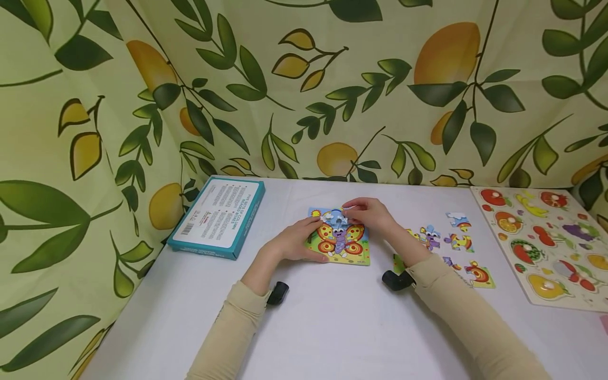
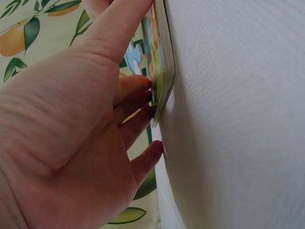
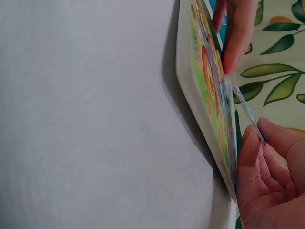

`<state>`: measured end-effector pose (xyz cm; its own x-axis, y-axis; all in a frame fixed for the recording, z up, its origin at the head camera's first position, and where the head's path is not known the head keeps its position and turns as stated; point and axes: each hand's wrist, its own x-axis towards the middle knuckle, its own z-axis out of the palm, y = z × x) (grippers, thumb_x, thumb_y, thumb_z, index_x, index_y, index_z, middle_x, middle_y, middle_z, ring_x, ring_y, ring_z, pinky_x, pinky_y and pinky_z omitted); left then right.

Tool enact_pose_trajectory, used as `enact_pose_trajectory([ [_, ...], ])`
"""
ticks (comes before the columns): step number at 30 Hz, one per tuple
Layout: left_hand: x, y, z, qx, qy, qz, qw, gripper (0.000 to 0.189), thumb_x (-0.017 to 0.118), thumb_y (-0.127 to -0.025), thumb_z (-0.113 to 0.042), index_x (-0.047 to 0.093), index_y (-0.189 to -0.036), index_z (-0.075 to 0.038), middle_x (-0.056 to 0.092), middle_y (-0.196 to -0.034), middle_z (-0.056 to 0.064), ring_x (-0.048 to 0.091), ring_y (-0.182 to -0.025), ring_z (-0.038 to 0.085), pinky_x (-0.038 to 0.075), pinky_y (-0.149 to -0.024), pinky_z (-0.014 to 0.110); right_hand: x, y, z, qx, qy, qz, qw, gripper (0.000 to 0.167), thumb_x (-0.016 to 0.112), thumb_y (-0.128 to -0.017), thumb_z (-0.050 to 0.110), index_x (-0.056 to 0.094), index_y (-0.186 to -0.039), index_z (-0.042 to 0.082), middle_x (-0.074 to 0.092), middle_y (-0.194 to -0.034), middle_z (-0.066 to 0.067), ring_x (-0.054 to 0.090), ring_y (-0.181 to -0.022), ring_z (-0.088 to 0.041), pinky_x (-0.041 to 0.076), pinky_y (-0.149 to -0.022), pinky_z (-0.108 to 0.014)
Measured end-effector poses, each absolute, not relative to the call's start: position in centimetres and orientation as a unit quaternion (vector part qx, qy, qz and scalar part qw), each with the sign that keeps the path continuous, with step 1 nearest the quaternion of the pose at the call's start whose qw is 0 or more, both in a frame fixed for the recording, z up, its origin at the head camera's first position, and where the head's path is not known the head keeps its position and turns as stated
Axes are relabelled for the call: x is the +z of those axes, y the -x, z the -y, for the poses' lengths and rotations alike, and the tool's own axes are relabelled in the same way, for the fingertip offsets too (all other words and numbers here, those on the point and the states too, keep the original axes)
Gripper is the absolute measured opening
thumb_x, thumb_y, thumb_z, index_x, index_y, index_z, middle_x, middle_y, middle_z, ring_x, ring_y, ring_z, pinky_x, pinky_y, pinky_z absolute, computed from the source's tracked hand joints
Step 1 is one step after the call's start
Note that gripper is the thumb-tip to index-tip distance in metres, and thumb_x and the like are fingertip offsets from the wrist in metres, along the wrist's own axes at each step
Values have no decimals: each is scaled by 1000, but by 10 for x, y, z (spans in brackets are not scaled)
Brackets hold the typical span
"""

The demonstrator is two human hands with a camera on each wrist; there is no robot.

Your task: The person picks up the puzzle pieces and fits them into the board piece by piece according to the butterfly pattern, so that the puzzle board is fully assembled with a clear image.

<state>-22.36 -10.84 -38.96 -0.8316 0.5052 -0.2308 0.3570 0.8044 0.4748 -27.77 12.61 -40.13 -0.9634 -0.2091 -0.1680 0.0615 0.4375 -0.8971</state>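
A square butterfly puzzle board point(image 1: 349, 257) lies on the table between the two hands. My left hand point(image 1: 295, 241) rests along its left side, fingers spread over the far part and thumb by the near edge. In the left wrist view, the fingertips point(image 2: 147, 82) touch the board's side. Over the board's far right part, my right hand point(image 1: 372, 214) pinches a puzzle piece point(image 3: 247, 110) between thumb and fingers. That thin light-blue piece is tilted, its lower end close over the board's picture in the right wrist view.
Several loose puzzle pieces point(image 1: 461, 242) lie right of the board, some partly behind the right forearm. Farther right is a wooden fruit peg board point(image 1: 518, 279). A teal and white box point(image 1: 218, 216) sits at the back left. Leaf-patterned cloth point(image 1: 294, 121) rises behind the table.
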Motion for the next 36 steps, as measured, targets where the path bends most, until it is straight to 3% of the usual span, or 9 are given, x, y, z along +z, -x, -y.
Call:
enact_pose_trajectory([
  [13,-390,224,108,211,-223,-936,174,96,77,-79,-51,31,-154,-14,25,-159,4,21,-146,25,24,-115,46,-404,279,-116,-455,53,-884,92,24,70,-92,24,67,-104,3,66,-84,-6,61,-68,-15,50,-63,-22],
  [24,-390,225,108,182,-218,-944,168,96,70,-79,-62,29,-155,-20,24,-160,3,22,-145,26,27,-114,48,-400,277,-110,-396,73,-913,63,23,71,-91,23,70,-103,4,65,-86,-7,56,-79,-20,45,-64,-25],
  [36,-389,225,103,150,-236,-949,149,83,62,-87,-61,34,-153,-20,25,-158,4,21,-145,26,25,-114,48,-404,279,-109,-384,83,-918,58,22,72,-90,22,68,-102,4,59,-88,-8,52,-85,-23,43,-68,-28],
])
